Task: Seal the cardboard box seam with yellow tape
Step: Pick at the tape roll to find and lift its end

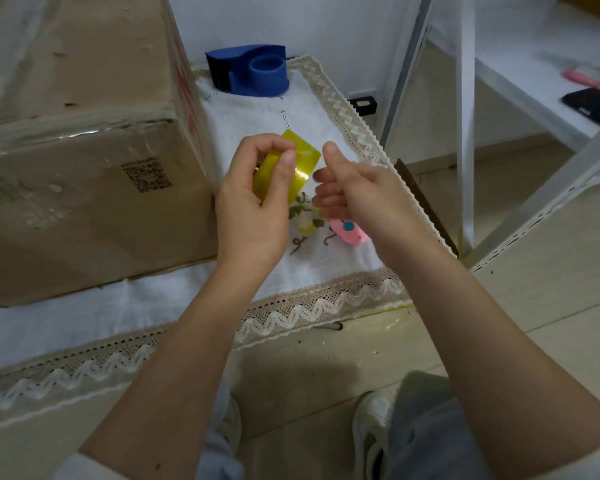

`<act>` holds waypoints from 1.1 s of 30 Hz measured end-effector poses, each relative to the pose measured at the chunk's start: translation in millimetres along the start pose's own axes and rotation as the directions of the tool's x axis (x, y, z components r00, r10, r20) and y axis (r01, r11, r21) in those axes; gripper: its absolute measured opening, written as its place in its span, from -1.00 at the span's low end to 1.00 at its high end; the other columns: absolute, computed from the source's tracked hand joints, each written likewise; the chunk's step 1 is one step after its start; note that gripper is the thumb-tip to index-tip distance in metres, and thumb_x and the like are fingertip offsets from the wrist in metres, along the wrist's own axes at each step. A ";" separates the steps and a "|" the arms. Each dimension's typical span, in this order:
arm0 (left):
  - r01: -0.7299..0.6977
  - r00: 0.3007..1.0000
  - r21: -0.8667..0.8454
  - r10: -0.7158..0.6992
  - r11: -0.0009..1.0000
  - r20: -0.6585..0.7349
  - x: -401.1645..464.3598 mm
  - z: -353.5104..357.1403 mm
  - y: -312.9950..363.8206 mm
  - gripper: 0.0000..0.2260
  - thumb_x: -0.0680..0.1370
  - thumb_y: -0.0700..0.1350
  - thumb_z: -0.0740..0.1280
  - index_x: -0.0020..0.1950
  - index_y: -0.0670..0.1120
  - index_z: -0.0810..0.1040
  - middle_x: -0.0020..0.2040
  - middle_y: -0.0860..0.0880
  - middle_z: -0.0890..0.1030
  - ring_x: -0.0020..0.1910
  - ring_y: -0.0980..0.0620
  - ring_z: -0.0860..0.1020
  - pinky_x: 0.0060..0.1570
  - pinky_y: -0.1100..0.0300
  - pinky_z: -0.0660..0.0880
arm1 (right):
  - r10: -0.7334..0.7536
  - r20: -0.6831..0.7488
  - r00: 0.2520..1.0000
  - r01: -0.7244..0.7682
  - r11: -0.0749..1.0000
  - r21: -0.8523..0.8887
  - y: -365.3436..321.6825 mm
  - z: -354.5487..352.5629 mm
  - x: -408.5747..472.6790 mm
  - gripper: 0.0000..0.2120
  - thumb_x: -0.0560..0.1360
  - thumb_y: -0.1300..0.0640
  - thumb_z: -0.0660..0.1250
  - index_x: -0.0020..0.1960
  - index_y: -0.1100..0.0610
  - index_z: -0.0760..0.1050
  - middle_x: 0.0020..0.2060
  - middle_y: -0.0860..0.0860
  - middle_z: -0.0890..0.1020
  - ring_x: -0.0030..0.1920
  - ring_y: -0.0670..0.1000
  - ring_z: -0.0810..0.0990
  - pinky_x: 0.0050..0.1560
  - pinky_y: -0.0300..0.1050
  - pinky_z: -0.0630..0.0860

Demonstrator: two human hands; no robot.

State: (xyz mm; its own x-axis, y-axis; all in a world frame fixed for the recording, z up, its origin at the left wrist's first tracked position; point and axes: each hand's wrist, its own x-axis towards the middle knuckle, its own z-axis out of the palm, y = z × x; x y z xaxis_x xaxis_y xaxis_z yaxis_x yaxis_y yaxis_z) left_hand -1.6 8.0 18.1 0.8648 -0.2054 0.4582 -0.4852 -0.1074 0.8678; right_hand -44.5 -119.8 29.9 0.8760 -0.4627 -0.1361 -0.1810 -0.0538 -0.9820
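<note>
A large cardboard box (84,140) stands on the left of a cloth-covered table, its top wrapped in clear film and a QR code on its near face. My left hand (253,206) grips a roll of yellow tape (291,174) just right of the box, thumb and fingers pinching its rim. A short free end of the tape sticks up toward the right. My right hand (354,192) hovers beside the roll with its thumb raised near that free end and its fingers loosely curled, holding nothing.
A blue tape dispenser (253,72) sits at the back of the white lace-edged cloth (326,303). A small pink cutter (349,232) lies under my right hand. White metal shelving (465,133) stands to the right, with a black phone (593,105) on a shelf.
</note>
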 end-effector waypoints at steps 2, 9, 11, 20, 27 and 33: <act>-0.057 0.998 -0.001 0.057 0.998 0.005 -2.4 1.3 1.3 -0.96 0.63 -0.18 0.29 0.04 -0.07 0.53 -0.09 0.19 0.55 -0.08 0.31 0.52 -0.05 0.45 0.40 | 0.160 0.136 0.978 -0.172 0.982 0.080 -2.0 3.9 0.8 -0.54 0.54 -0.27 0.24 -0.05 0.11 0.65 -0.14 0.05 0.74 -0.07 0.05 0.72 0.06 -0.04 0.63; -0.153 0.987 0.061 0.149 0.986 0.065 -8.7 1.3 -5.5 -0.92 0.58 -0.19 0.38 0.00 -0.02 0.54 -0.09 0.11 0.57 -0.07 0.15 0.54 -0.01 0.09 0.53 | 0.133 0.291 0.948 -0.242 0.892 0.383 -3.6 -2.4 2.2 -0.73 0.61 -0.04 0.24 0.16 0.09 0.57 0.04 0.03 0.68 0.08 -0.02 0.65 0.17 -0.13 0.51; -0.180 0.984 0.082 0.177 0.980 0.037 -8.2 1.9 -8.3 -0.90 0.57 -0.20 0.39 -0.01 -0.01 0.54 -0.05 0.01 0.59 -0.04 0.06 0.56 0.00 0.06 0.53 | 0.109 0.324 0.940 -0.246 0.873 0.421 -4.7 -3.9 1.0 -0.71 0.64 0.05 0.19 0.24 0.16 0.54 0.08 0.07 0.67 0.16 0.02 0.63 0.29 -0.08 0.48; -0.296 0.954 0.165 0.300 0.941 0.000 -7.6 5.2 -9.6 -0.98 0.53 -0.27 0.44 -0.07 -0.22 0.63 -0.05 0.03 0.58 -0.05 0.22 0.52 0.02 0.35 0.41 | 0.106 0.268 0.958 -0.237 0.818 0.524 -8.1 -0.9 2.0 -0.83 0.55 0.17 0.16 -0.02 0.13 0.53 -0.19 0.02 0.70 -0.17 -0.01 0.66 -0.03 -0.13 0.59; -0.356 0.932 0.201 0.362 0.913 0.008 -8.3 6.7 -11.8 -0.97 0.52 -0.27 0.45 -0.09 -0.23 0.65 -0.03 0.00 0.59 -0.02 0.15 0.54 0.05 0.33 0.44 | 0.082 0.235 0.969 -0.206 0.793 0.573 -6.3 -0.2 5.3 -0.86 0.53 0.21 0.12 -0.01 0.14 0.45 -0.25 0.05 0.66 -0.25 0.01 0.65 -0.19 -0.18 0.63; -0.384 0.921 0.222 0.389 0.897 0.019 -9.3 9.1 -12.2 -0.97 0.52 -0.27 0.46 -0.08 -0.23 0.66 -0.02 -0.10 0.64 0.01 0.10 0.57 0.05 0.31 0.48 | 0.096 0.199 0.975 -0.199 0.774 0.601 -2.0 3.2 2.4 -0.76 0.46 0.36 0.10 -0.08 0.22 0.53 -0.21 0.10 0.67 -0.16 0.07 0.65 -0.04 -0.10 0.64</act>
State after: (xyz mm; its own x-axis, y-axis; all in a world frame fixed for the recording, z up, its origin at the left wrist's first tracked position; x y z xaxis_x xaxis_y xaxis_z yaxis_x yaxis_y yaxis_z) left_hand -4.9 2.4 1.5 0.6051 -0.2495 0.7561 -0.7953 -0.2333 0.5595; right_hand -40.5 -117.9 31.2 0.9260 -0.2799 -0.2534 -0.0461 0.5823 -0.8117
